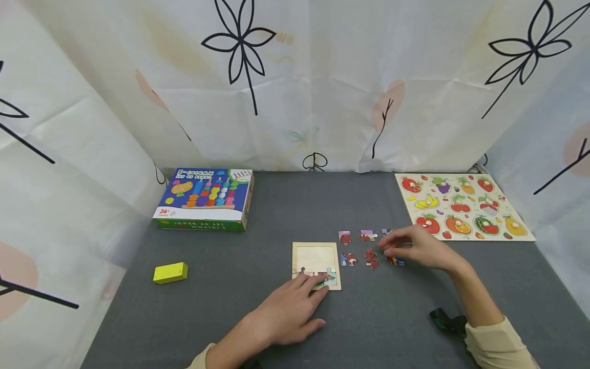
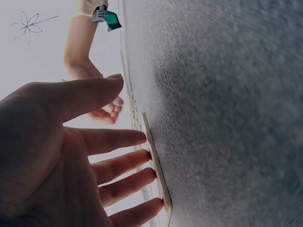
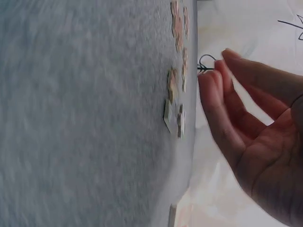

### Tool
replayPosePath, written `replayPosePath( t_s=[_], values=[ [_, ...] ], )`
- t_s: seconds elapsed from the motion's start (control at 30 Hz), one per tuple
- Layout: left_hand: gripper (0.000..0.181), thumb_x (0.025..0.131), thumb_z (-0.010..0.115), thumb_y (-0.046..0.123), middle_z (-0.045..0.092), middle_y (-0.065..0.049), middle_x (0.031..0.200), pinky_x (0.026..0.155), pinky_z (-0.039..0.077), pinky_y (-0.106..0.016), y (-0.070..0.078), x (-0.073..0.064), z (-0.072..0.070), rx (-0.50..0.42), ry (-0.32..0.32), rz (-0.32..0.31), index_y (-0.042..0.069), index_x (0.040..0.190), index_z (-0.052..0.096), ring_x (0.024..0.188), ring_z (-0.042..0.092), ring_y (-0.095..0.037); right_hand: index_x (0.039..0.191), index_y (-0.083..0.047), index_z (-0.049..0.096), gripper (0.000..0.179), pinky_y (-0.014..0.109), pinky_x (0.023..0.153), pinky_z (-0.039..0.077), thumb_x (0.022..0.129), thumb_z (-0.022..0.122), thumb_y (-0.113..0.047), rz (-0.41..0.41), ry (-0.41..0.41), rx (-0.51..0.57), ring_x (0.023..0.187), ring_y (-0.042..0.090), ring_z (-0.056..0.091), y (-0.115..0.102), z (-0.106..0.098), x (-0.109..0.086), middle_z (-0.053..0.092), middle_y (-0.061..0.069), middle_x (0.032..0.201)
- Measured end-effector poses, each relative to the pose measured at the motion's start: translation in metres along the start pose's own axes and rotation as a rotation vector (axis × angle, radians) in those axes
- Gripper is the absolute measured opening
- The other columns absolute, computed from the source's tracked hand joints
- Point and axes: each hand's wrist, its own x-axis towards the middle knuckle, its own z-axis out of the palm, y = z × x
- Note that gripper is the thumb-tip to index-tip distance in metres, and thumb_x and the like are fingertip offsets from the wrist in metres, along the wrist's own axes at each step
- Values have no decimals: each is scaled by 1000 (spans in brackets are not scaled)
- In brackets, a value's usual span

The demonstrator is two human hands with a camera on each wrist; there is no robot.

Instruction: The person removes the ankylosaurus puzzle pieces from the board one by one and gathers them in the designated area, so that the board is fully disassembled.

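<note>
Fingertips (image 1: 383,243) of the right hand (image 1: 421,247) were bent toward the thumb but held slightly apart from it, with nothing seen clamped between them. Just below the thumb lay one loose jigsaw piece (image 1: 395,261); whether it was touched could not be told. The left hand (image 1: 290,310) was laid flat-fingered over the near side of a wooden jigsaw tray (image 1: 317,256), by which the tray was apparently steadied on the grey tabletop (image 1: 221,302). The step in hand was judged to be the picking of a piece for the unfilled upper part of the tray; for the next move, a thumb-and-finger pinch and a turn to match the picture were judged to be called for.

Six loose pieces were counted in two rows of three beside the tray, one being partly hidden by the right hand. A fitted strip (image 1: 333,279) was seen along the tray's near side, its pieces left uncounted because of the covering fingers. Farther out, one fruit puzzle board (image 1: 461,197), one boxed 5-column bead set (image 1: 207,197) and one yellow block (image 1: 170,273) were shown.
</note>
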Motion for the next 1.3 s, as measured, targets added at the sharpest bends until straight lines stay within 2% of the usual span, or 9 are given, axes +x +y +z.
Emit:
replayPosePath(
  t_s=[0.3, 0.5, 0.73, 0.87, 1.03, 1.3],
  values=[
    [77, 106, 62, 57, 28, -4, 180, 128, 43, -40, 7, -3, 1, -10, -39, -21, 14, 167, 41, 164, 36, -27, 120, 2, 78, 22, 22, 79, 61, 101, 76, -8, -36, -17, 56, 96, 3, 74, -6, 16, 14, 81, 19, 113],
    [80, 105, 63, 59, 26, -6, 180, 127, 44, -37, 12, -5, 3, 35, -28, -20, 14, 167, 42, 163, 37, -25, 119, 5, 77, 23, 23, 81, 62, 101, 76, -8, -57, -36, 106, 96, 6, 75, -13, 26, 24, 79, 24, 113],
    [80, 105, 61, 62, 26, -7, 181, 130, 40, -35, 15, -6, 5, 84, -52, -17, 14, 166, 43, 165, 34, -23, 118, 6, 77, 21, 27, 72, 62, 100, 76, -6, -84, -100, 170, 87, 9, 72, -18, 41, 40, 79, 24, 109],
    [80, 104, 61, 63, 25, -7, 182, 131, 39, -36, 17, -8, 6, 95, -65, -20, 14, 166, 44, 167, 31, -23, 117, 5, 77, 20, 23, 75, 60, 100, 77, -6, -92, -128, 185, 89, 5, 71, -24, 51, 51, 79, 22, 107],
    [81, 103, 63, 63, 28, -10, 181, 130, 41, -35, 19, -10, 7, 143, -31, -11, 13, 164, 46, 167, 32, -24, 116, 3, 78, 20, 22, 81, 61, 100, 78, -9, -111, -177, 191, 89, 6, 70, -34, 65, 65, 78, 18, 105],
    [80, 104, 61, 64, 31, -11, 179, 130, 40, -34, 21, -10, 7, 168, -38, -6, 14, 164, 47, 167, 31, -25, 115, 3, 78, 19, 21, 80, 60, 100, 76, -9, -117, -270, 183, 86, 7, 71, -51, 84, 89, 80, 17, 100]
  ],
)
